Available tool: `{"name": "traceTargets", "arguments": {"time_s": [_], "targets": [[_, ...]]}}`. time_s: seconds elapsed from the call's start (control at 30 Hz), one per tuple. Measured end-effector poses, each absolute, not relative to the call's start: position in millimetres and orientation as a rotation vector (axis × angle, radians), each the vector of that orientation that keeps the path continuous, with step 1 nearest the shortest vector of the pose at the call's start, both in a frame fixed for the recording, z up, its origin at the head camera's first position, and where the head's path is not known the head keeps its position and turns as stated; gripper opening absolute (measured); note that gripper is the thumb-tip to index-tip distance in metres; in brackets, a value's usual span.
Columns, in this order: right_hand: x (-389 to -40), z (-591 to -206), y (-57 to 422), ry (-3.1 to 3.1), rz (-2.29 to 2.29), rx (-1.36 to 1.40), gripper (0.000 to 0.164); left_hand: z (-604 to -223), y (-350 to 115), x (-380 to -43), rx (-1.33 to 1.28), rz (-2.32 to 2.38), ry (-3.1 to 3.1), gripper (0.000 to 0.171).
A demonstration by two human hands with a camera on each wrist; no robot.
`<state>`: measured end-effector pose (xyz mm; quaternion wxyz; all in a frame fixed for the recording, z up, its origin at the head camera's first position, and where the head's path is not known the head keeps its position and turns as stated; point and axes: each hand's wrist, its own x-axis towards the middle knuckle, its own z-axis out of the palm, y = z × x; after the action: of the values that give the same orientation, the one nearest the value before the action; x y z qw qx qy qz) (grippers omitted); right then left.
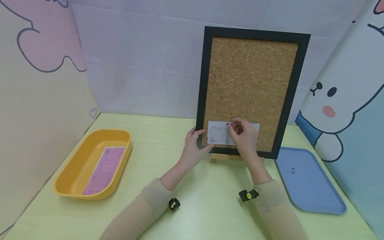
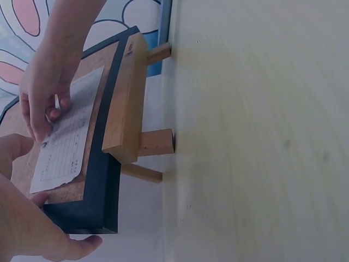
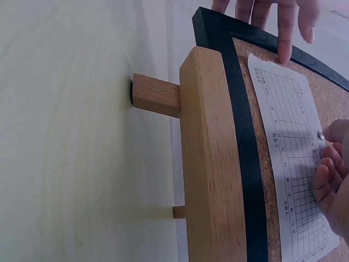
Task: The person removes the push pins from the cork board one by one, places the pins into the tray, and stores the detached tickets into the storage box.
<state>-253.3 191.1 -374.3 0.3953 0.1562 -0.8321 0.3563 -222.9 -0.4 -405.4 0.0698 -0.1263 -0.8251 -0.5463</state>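
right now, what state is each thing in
board, upright on a wooden stand
white paper, flat against the board
pin, near the paper's top edge, whether pushed in unclear
right fingers, curled, pinching the pin
left fingers, touching the board's left side
yellow tub, open, pink sheet inside
blue tray, flat, small item on it
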Motion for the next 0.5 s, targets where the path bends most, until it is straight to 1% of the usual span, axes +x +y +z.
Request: {"name": "traceTargets", "arguments": {"time_s": [0.27,0.5], "targets": [[-253.5,-373.1,188.2,-2.135,0.845,0.356,0.018,-407.5,6.1,-224.5,-0.387,-1.631,-2.448,0.05],[-252.2,-372.5,185.2,-2.162,0.806,0.35,0.016,-406.8,9.0,-228.3,-0.392,-1.623,-2.394,0.041]]}}
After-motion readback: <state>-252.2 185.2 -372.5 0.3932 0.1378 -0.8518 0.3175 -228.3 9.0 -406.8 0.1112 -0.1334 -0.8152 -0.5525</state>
